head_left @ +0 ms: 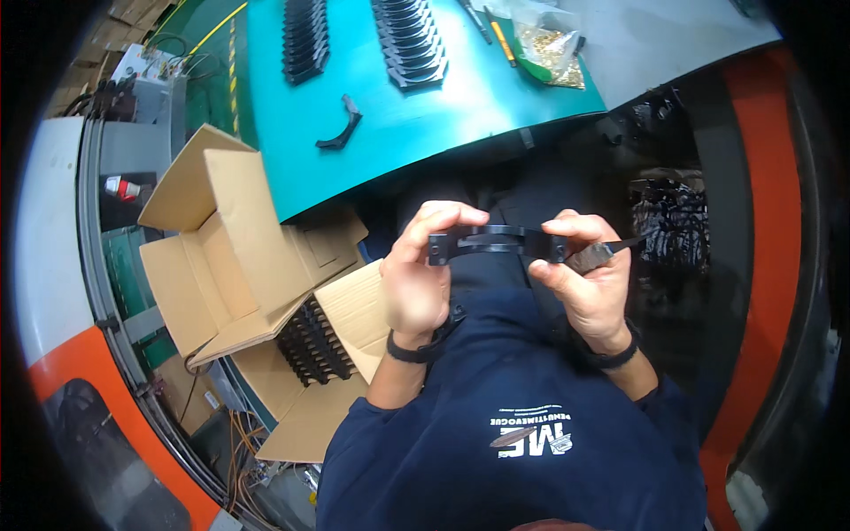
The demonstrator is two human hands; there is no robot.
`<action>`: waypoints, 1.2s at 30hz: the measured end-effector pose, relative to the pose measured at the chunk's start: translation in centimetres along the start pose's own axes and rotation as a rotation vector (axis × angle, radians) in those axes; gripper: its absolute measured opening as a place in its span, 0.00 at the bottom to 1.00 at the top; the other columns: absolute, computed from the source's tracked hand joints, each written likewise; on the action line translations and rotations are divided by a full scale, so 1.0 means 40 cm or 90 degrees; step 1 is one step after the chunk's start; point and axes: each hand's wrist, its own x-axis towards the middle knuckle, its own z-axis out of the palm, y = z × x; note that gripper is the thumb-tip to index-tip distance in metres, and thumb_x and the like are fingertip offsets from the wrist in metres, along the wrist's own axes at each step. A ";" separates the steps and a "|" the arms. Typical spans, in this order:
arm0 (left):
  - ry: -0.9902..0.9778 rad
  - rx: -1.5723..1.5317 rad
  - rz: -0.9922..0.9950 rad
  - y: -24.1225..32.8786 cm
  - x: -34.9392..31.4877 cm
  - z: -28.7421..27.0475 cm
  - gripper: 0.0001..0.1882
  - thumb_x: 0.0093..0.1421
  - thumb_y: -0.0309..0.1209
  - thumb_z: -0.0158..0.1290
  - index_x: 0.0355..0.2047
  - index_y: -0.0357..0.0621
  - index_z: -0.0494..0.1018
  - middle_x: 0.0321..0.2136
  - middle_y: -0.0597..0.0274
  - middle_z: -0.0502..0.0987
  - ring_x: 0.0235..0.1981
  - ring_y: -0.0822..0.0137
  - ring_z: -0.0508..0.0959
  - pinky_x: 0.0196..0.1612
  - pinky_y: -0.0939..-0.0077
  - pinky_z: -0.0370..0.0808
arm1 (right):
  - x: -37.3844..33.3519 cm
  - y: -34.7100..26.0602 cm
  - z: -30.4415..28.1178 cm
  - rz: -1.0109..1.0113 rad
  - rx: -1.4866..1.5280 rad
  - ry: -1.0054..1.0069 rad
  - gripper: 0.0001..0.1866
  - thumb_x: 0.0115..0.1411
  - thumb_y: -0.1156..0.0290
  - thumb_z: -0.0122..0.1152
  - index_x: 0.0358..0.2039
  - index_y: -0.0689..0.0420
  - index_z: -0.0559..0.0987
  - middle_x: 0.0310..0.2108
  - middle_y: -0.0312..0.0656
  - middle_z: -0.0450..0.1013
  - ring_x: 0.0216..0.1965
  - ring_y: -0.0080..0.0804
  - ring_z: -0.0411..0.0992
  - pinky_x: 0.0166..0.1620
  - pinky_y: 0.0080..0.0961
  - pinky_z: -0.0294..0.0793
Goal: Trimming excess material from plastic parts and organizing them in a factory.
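My left hand [416, 274] grips one end of a black curved bracket [498, 240] between thumb and fingers. At its other end, my right hand [591, 281] pinches the bracket, so it spans level between both hands in front of my torso. Tucked in my right hand is also a slim tool [591, 257] with a greyish handle and a dark, thin end pointing right; its exact kind is unclear. A similar loose black bracket [343, 128] lies on the green table [354, 173] ahead of me.
Two stacked rows of black brackets [305, 40] [410, 42] stand on the table. Near its right side lie a bag of small brass-coloured pieces [551, 49] and a yellow pen-like tool [500, 38]. Open cardboard boxes [235, 243] stand at left, one holding black brackets [312, 343].
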 end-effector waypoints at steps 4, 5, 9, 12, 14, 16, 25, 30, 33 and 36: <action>0.028 -0.021 -0.017 -0.008 -0.011 -0.001 0.27 0.64 0.41 0.52 0.57 0.34 0.66 0.44 0.42 0.73 0.45 0.53 0.73 0.51 0.56 0.71 | 0.000 -0.001 -0.001 0.031 0.021 -0.017 0.20 0.49 0.86 0.69 0.43 0.61 0.77 0.32 0.35 0.71 0.25 0.13 0.64 0.29 0.11 0.62; 0.052 -0.043 -0.032 -0.009 -0.011 0.007 0.28 0.62 0.40 0.54 0.57 0.35 0.66 0.44 0.43 0.73 0.44 0.54 0.74 0.50 0.58 0.72 | 0.000 -0.008 -0.001 0.056 0.022 0.000 0.19 0.50 0.84 0.68 0.44 0.61 0.77 0.30 0.34 0.71 0.24 0.12 0.64 0.28 0.11 0.61; 0.130 -0.128 -0.093 0.009 0.001 0.036 0.33 0.56 0.35 0.64 0.57 0.34 0.65 0.44 0.48 0.74 0.43 0.59 0.76 0.47 0.64 0.76 | 0.002 -0.024 -0.006 0.135 0.009 0.043 0.17 0.56 0.79 0.66 0.46 0.61 0.75 0.22 0.29 0.68 0.19 0.10 0.62 0.23 0.10 0.58; 0.062 -0.081 -0.053 -0.004 -0.003 0.034 0.26 0.55 0.34 0.64 0.49 0.28 0.71 0.43 0.46 0.75 0.44 0.60 0.76 0.48 0.70 0.74 | 0.006 -0.012 -0.011 0.140 0.005 0.043 0.17 0.60 0.73 0.64 0.49 0.62 0.74 0.18 0.27 0.65 0.17 0.10 0.59 0.20 0.10 0.56; -0.016 0.030 0.028 -0.007 0.011 0.031 0.20 0.53 0.33 0.66 0.41 0.32 0.76 0.41 0.48 0.77 0.45 0.57 0.77 0.49 0.66 0.74 | 0.011 -0.015 -0.014 0.166 0.023 0.021 0.18 0.61 0.73 0.63 0.51 0.62 0.73 0.20 0.28 0.67 0.17 0.10 0.60 0.21 0.10 0.56; -0.063 0.086 0.084 -0.006 0.020 0.027 0.16 0.52 0.28 0.66 0.39 0.36 0.76 0.37 0.51 0.80 0.45 0.54 0.77 0.50 0.64 0.73 | 0.016 0.009 -0.014 0.190 0.034 -0.013 0.21 0.63 0.68 0.61 0.54 0.63 0.71 0.25 0.32 0.70 0.17 0.11 0.60 0.20 0.10 0.57; 0.001 0.822 0.020 0.010 0.371 -0.346 0.07 0.53 0.24 0.60 0.34 0.37 0.79 0.33 0.55 0.81 0.36 0.61 0.79 0.48 0.69 0.73 | 0.023 0.033 -0.031 0.264 0.030 0.001 0.16 0.66 0.69 0.57 0.52 0.61 0.73 0.32 0.36 0.75 0.19 0.10 0.60 0.21 0.09 0.59; -0.080 0.989 0.012 -0.109 0.459 -0.608 0.08 0.52 0.27 0.61 0.33 0.43 0.81 0.33 0.57 0.77 0.39 0.56 0.76 0.45 0.66 0.73 | 0.022 0.036 -0.043 0.267 -0.001 0.031 0.14 0.65 0.70 0.56 0.50 0.60 0.74 0.32 0.36 0.75 0.18 0.11 0.60 0.21 0.10 0.60; -0.079 1.078 0.034 -0.128 0.479 -0.604 0.08 0.51 0.29 0.62 0.33 0.44 0.81 0.35 0.58 0.76 0.42 0.57 0.74 0.47 0.65 0.72 | 0.025 0.045 -0.053 0.276 -0.020 0.060 0.14 0.65 0.70 0.57 0.49 0.60 0.74 0.32 0.37 0.76 0.19 0.11 0.60 0.22 0.10 0.60; -0.031 1.104 0.048 -0.132 0.489 -0.599 0.10 0.50 0.31 0.63 0.34 0.46 0.81 0.38 0.58 0.76 0.43 0.57 0.74 0.48 0.65 0.71 | 0.032 0.063 -0.056 0.308 -0.045 0.056 0.13 0.64 0.70 0.57 0.48 0.60 0.74 0.32 0.36 0.76 0.20 0.10 0.61 0.22 0.10 0.60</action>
